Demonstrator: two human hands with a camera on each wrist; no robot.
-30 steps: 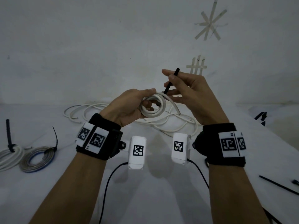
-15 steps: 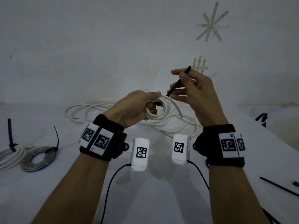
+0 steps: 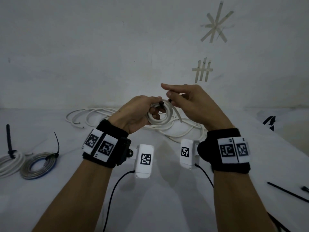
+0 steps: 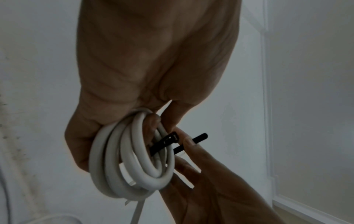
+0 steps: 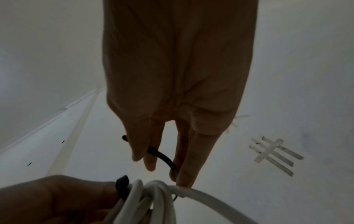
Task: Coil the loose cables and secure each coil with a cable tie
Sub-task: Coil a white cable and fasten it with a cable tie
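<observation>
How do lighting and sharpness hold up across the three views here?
Head view: dim, even, sharp; soft shadows under the wrists on the table. Left wrist: left hand dark against a bright wall, white coil and black cable tie clear. Right wrist: right hand backlit, soft, with blurred edges.

White coil (image 4: 134, 159): several round loops, gripped in left hand (image 3: 135, 113), held above table, loose end trailing down. Black tie (image 4: 164, 141): threaded through coil, head by left thumb, tail pinched in right hand (image 3: 189, 101).
</observation>
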